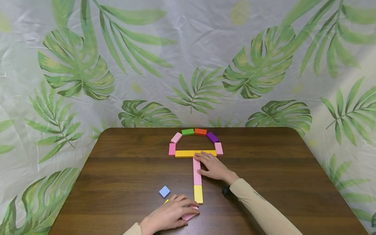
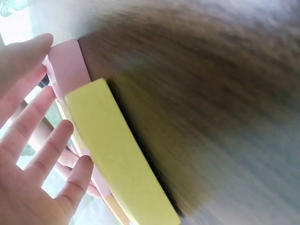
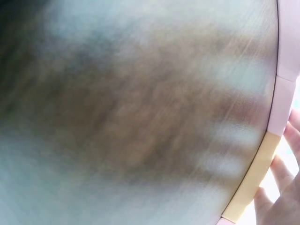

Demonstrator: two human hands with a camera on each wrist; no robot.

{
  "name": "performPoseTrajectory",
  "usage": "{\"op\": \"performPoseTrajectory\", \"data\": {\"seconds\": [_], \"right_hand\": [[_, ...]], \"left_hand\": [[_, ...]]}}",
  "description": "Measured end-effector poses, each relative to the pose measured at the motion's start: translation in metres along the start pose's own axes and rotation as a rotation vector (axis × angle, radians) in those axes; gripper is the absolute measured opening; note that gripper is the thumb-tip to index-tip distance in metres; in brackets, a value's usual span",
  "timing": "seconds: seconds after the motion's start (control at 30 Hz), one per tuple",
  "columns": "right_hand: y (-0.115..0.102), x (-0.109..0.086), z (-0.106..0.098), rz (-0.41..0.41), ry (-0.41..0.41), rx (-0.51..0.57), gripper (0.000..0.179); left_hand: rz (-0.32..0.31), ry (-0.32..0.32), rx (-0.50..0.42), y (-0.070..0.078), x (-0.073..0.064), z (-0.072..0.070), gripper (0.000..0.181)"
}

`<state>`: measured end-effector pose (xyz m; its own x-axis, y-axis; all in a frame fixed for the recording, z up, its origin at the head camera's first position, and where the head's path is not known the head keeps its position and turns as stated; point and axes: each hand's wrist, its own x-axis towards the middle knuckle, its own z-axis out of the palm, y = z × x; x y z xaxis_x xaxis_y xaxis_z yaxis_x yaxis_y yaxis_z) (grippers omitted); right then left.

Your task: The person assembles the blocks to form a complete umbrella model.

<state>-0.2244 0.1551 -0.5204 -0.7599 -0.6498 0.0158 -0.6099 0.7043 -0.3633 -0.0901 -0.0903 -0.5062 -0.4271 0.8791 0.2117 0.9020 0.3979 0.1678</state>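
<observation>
My left hand (image 1: 168, 213) holds a pink block (image 1: 190, 212) near the front of the table, thumb and index finger at its sides. In the left wrist view its other fingers are spread beside a yellow block (image 2: 119, 154), mostly hidden under the hand in the head view. My right hand (image 1: 215, 167) lies with extended fingers over the junction of the yellow crossbar (image 1: 185, 154) and the pink stem blocks (image 1: 197, 177). Its thumb touches the stem's right side. Below these, a pale yellow block (image 1: 198, 194) continues the stem, just above the held pink block.
An arch of pink, green (image 1: 188, 132), red (image 1: 200, 132) and purple (image 1: 212, 137) blocks stands above the crossbar. A blue block (image 1: 164, 192) lies left of the stem. Behind the brown table (image 1: 123, 169) hangs a leaf-patterned cloth (image 1: 194, 91).
</observation>
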Motion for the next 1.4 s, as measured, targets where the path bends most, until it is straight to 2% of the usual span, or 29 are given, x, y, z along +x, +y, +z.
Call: {"op": "performPoseTrajectory", "data": {"seconds": [0.37,0.63,1.23,1.4], "right_hand": [[0.000,0.000,0.000,0.002,-0.001,0.009,0.066],[-0.002,-0.001,-0.002,-0.007,0.001,0.011,0.066],[-0.005,-0.002,-0.006,-0.009,0.003,0.020,0.065],[-0.003,-0.001,-0.004,-0.010,0.005,0.020,0.066]], "left_hand": [[-0.007,-0.013,-0.039,-0.003,0.000,0.000,0.043],[-0.034,0.012,-0.126,-0.007,-0.008,0.000,0.047],[-0.021,0.026,-0.098,-0.009,-0.013,0.000,0.045],[-0.068,0.021,-0.156,-0.013,-0.018,-0.005,0.048]]}}
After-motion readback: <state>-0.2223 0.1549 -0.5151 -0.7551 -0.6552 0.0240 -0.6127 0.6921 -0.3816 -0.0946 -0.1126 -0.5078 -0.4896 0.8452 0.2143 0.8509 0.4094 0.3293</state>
